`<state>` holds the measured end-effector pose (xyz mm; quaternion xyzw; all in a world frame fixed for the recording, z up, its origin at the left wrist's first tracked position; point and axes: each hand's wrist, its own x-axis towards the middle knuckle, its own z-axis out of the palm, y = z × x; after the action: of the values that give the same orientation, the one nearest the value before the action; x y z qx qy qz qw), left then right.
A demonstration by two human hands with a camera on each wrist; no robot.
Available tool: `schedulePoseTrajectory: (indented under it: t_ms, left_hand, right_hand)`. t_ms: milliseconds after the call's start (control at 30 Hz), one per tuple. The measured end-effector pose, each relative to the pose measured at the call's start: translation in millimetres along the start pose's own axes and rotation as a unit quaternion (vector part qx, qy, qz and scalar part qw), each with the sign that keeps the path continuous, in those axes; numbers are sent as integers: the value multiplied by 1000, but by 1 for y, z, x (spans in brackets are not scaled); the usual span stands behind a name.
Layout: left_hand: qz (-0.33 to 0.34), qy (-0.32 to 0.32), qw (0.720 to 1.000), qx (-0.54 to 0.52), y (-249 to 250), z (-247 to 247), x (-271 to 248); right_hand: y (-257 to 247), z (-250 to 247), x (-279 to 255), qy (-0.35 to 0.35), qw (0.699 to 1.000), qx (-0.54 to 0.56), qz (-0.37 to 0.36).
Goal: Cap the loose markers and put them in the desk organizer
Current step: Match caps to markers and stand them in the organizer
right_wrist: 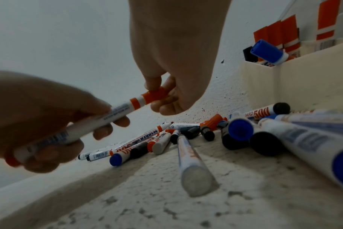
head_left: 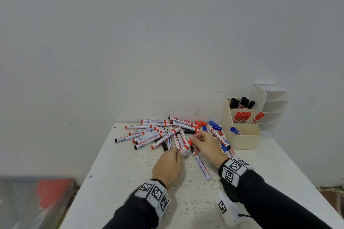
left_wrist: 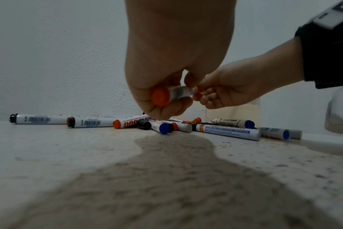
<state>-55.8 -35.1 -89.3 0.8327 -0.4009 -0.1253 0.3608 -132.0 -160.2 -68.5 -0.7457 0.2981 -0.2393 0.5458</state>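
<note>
Left hand (head_left: 168,163) grips red marker (head_left: 186,147) barrel, right hand (head_left: 205,144) pinches its cap; marker pile (head_left: 154,134) along tabletop (head_left: 130,182) back edge, organizer (head_left: 242,134) back-right corner.

We wear dark long sleeves (head_left: 275,204) on both arms, and each wrist carries a white band (head_left: 155,194) printed with black square tags (a white camera housing (head_left: 228,209) hangs under the right one, tagged too).
</note>
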Motion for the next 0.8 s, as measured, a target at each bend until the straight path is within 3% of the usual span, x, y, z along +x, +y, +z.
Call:
schedulePoseTrajectory:
  t_ms: [167, 400, 533, 800]
  left_hand:
    - [1, -6, 998, 56, 9, 2, -4]
    - [-94, -51, 985, -134, 26, 3, 1]
    - [-112, -77, 973, -189, 31, 4, 1]
    - [-49, -33, 991, -119, 35, 20, 9]
  right_hand:
    - [4, 5, -4, 10, 998, 56, 29]
    - [-6, 6, -2, -24, 990, 128, 54]
    - [-7, 2, -1, -47, 991, 117, 50]
    - [-32, -14, 0, -6, 999, 34, -30]
